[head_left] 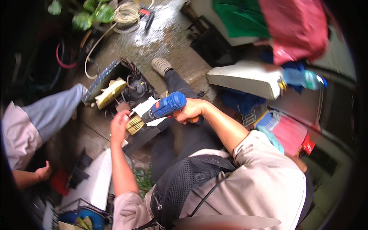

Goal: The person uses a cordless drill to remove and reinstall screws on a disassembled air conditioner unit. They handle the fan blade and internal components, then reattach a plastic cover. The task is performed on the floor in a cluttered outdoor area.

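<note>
Wet concrete point(168, 50) is stretching under the work, shining near the top. A black bag point(191, 176) is hanging at the person's chest, hiding part of the lap. A pink sheet point(297, 30) is draping at upper right beside a green cloth point(241, 19). The opened unit point(138, 89) is lying left of centre, its dark inner parts showing. A co-worker's leg point(57, 107) is standing close by its left edge. A white casing point(245, 78) is lying to the right, another pale panel point(92, 176) at lower left. A black crate point(216, 48) is sitting beyond the legs.

The blue drill point(166, 105) is slanting over the unit, blocking part of the view, its chuck pointing toward the left hand point(119, 124). It is carrying a red mark; any lettering there is too blurred to read. The right hand point(191, 110) is clamping its fingers around the drill's grip. The left hand is bending beside a yellow ribbed wheel point(134, 125); whether its fingertips are meeting on something, I cannot tell.

A yellow fan point(110, 94) is leaning within the unit. A coiled hose point(126, 15) is resting at the top. A clear bottle point(303, 78) is lying by the casing; a small red packet point(308, 145) is sitting farther below.
</note>
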